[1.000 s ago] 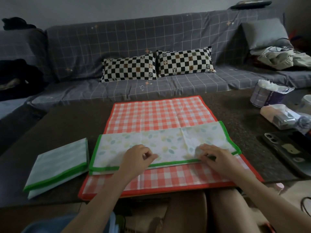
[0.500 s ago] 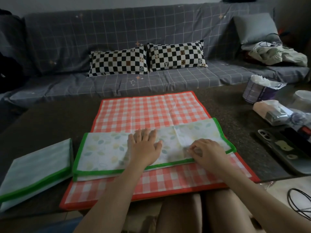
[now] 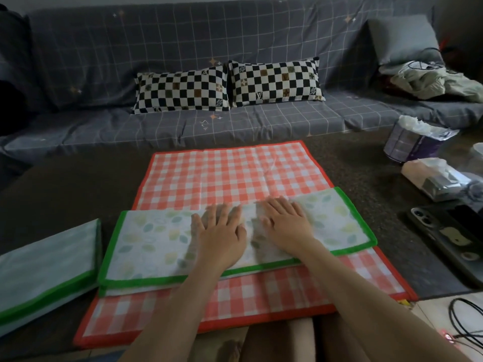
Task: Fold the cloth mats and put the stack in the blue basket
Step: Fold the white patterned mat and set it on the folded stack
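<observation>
A green-edged leaf-print mat (image 3: 156, 244), folded into a long strip, lies across an open red-checked mat (image 3: 230, 173) on the dark table (image 3: 65, 194). My left hand (image 3: 222, 233) lies flat on the strip's middle with its fingers spread. Just to its right, my right hand (image 3: 286, 223) presses flat on the same strip. A folded green-edged mat (image 3: 44, 267) sits at the table's near left. No blue basket is in view.
At the table's right stand a tissue-lined tub (image 3: 413, 142), a wrapped packet (image 3: 439, 178) and dark phones (image 3: 449, 231). A cable (image 3: 465, 325) lies at the near right. Behind the table is a grey sofa with two chequered pillows (image 3: 230, 84).
Both hands have left the strip's near edge and spread flat on its top. The right hand, curled half a second ago, has moved up beside the left.
</observation>
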A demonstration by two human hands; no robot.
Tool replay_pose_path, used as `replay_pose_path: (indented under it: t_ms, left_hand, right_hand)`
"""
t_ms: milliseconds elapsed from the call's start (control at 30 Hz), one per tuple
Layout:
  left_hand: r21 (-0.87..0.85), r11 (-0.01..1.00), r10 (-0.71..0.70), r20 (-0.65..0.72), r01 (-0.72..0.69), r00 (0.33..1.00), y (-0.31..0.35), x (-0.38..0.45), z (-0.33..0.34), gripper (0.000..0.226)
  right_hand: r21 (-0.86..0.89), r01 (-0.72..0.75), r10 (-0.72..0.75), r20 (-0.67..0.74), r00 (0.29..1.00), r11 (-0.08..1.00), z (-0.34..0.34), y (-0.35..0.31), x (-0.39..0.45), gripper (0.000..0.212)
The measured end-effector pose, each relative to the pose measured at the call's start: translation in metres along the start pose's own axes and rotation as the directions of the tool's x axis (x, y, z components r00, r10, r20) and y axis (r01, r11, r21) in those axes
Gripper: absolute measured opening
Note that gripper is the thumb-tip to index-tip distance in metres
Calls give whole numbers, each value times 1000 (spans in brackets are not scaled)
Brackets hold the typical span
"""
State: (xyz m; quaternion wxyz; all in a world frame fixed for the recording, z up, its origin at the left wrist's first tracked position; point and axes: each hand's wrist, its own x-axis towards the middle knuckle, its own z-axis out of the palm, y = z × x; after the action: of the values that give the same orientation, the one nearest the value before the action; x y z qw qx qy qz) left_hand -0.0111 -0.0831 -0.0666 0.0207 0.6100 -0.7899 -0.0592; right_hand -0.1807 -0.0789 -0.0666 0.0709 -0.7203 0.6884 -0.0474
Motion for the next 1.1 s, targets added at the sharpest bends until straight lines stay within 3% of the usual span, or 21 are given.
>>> replay_pose_path:
  t_ms: [233, 633, 700, 867, 967, 1100]
  left_hand:
    - [26, 1000, -7, 6, 7, 1000, 0, 0, 1, 53]
    - [-4, 1000, -11, 14, 11, 1000, 3, -6, -6, 54]
    - [-9, 1000, -9, 11, 10, 1000, 3, -6, -7, 55]
    - [7, 1000, -20, 10, 20, 1000, 2, -4, -6, 56]
    - [30, 999, -32, 2, 32, 999, 3, -2, -4, 56]
    - [-27, 999, -29, -1, 29, 1000, -5, -4, -6, 54]
  right_hand:
    - [-23, -218, 218, -18, 976, 976, -10, 66, -9, 60]
    - [18, -304, 303, 48, 952, 953, -20, 60, -5, 62]
    - [16, -278, 277, 35, 960, 960, -24, 47, -4, 60]
    - [89, -5, 7, -27, 1000, 996, -16, -13, -1, 52]
    - [110, 65, -63, -22, 998, 992, -1, -34, 3, 50]
    - [-5, 79, -79, -62, 995, 997, 10, -33, 3, 72]
